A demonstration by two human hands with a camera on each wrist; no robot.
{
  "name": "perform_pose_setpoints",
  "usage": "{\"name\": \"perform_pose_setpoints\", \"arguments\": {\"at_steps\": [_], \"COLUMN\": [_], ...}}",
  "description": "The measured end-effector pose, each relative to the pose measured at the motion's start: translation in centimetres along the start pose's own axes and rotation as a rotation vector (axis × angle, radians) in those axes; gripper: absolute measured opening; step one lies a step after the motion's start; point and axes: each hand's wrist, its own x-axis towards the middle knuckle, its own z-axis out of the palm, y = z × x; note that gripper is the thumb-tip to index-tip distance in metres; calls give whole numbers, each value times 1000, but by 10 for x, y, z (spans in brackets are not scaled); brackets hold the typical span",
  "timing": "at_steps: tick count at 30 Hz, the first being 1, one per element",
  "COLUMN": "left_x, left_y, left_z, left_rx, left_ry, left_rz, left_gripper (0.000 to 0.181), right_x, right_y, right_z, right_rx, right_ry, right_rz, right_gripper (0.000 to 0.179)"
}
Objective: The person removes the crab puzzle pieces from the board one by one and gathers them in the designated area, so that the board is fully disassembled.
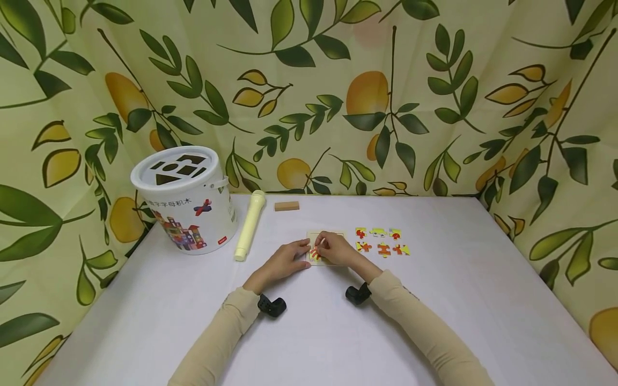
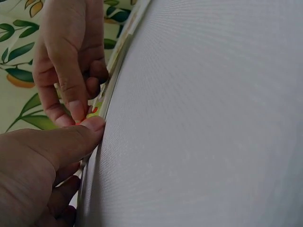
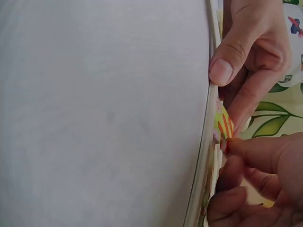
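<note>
A shallow puzzle board (image 1: 340, 236) with a pale rim lies flat on the table, both hands over it. My left hand (image 1: 287, 260) rests at its left side, the thumb on the front corner and the fingers farther up. From the right, my right hand (image 1: 338, 249) reaches over the board and pinches a yellow-and-red puzzle piece (image 3: 223, 124) between thumb and index finger. That piece tilts slightly above the rim in the right wrist view. Part of the board is hidden under the right hand. Several loose puzzle pieces (image 1: 383, 249) lie in two rows right of the board.
A white lidded bucket (image 1: 183, 214) with shape holes stands at the back left. Beside it lies a pale yellow tube (image 1: 250, 225), and a small wooden block (image 1: 287, 206) sits near the back edge. A leaf-patterned curtain (image 1: 309, 134) surrounds the white table (image 1: 309, 332).
</note>
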Motion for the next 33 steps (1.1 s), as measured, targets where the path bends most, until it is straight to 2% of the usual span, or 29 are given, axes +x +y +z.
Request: {"name": "perform_pose_setpoints", "arguments": {"at_steps": [6,10,15,19,24,27,33], "left_x": [-1,-2,-2,-1,2,3,2], "left_y": [1,0,-1,-2,-2,-3,-2], "left_z": [3,5,7,7,0,-5,-4], "left_rx": [-1,13,40,39,32,36,40], "left_ry": [0,-1,-12,-16,5,10,-6], "left_rz": [10,14,36,36,38,27,28], "left_gripper": [49,48,48,48,48,48,49], "right_x": [-3,-4,-12,-25,-40,-45,-61], "right_y": [4,6,12,22,38,46,67], "right_z": [-3,-7,-16,-38,-70,-83,-82], "right_rx": [54,112,261,321,306,286,228], "right_ry": [-6,25,57,75,120,134,103], "right_rz": [-54,-70,19,124,215,268,342], "right_gripper": [5,3,9,14,19,21,16]}}
